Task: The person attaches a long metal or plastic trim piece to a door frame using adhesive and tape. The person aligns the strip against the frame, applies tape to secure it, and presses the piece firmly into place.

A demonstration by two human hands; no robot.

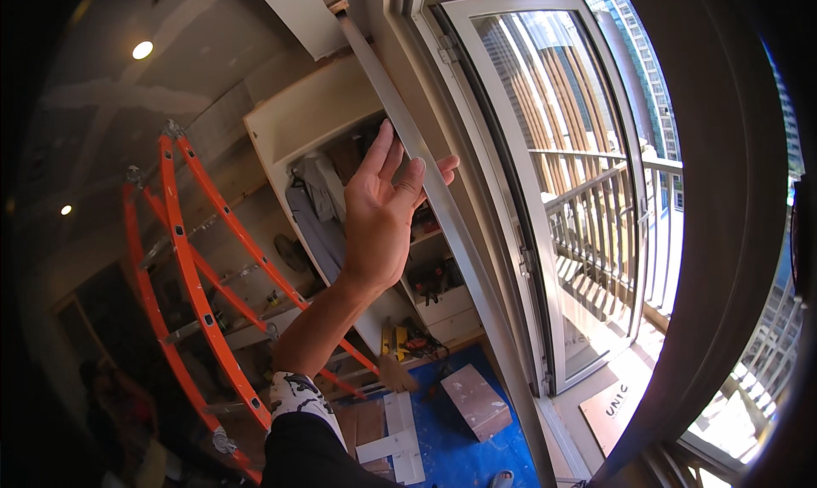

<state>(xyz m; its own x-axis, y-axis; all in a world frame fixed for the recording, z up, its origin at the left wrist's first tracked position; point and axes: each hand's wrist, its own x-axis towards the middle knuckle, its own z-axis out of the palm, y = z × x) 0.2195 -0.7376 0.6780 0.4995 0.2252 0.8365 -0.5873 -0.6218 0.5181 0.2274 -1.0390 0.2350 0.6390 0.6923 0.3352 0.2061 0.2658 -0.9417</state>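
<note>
My left hand (380, 211) is raised in the middle of the view at a long, thin silver metal bar (464, 245). Its thumb lies against the near side of the bar, and some fingertips show past the far edge. Other fingers stretch upward along its left side, so the grip looks light. The bar slants from beneath a white panel (298, 16) at the ceiling down to the lower edge of the view. A black sleeve with a white patterned cuff (299, 400) covers my forearm. My right hand is out of sight.
An orange stepladder (180, 233) stands left. Behind the bar is an open cabinet (294, 118) with hanging clothes. A cardboard box (477, 401) and white strips (402, 437) lie on blue floor covering (451, 467). At right, a glazed door (566, 190) opens onto a railed balcony.
</note>
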